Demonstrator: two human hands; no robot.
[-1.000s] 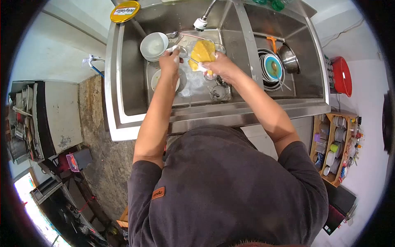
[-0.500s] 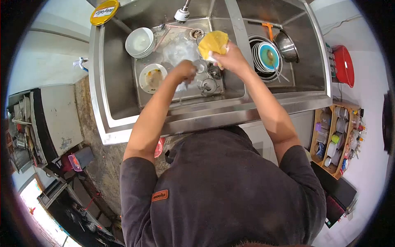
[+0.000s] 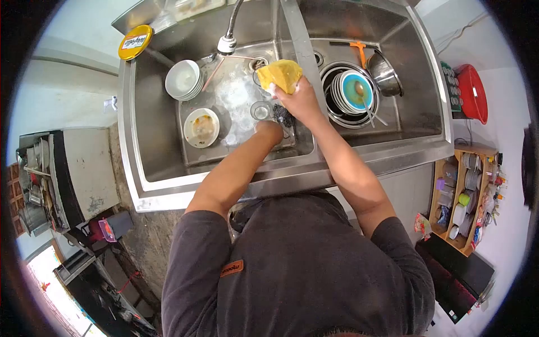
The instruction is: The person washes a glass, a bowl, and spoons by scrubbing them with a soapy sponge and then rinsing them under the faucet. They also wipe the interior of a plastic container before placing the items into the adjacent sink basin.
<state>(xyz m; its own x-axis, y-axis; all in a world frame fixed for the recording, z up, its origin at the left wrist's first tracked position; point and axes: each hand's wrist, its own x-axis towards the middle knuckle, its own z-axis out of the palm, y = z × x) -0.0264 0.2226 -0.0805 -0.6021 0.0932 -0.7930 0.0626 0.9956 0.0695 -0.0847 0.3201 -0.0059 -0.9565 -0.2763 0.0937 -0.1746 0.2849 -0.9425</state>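
My right hand [image 3: 301, 104] is wrapped round a yellow sponge [image 3: 281, 76] above the left basin, with white suds by the fingers. Lower down, my left hand [image 3: 269, 132] reaches toward the basin floor, its fingers hidden from view. A clear glass [image 3: 260, 110] stands just beyond it, and a dark, crumpled scrubber-like thing [image 3: 283, 115] lies to its right. To the left is a white bowl [image 3: 201, 128] with yellowish food remains. Stacked white bowls [image 3: 183, 80] sit farther back.
A flexible tap [image 3: 227, 44] hangs over the left basin [image 3: 151, 112]. The right basin holds stacked dishes topped by a blue-rimmed bowl [image 3: 357, 90] with cutlery, a metal pot [image 3: 386, 76] and an orange-handled tool [image 3: 359, 51]. A yellow lid [image 3: 135, 42] rests at the left rim.
My left hand has moved right and down toward the near right part of the left basin. My right hand still holds the sponge, whose shape has turned. The camera view has shifted.
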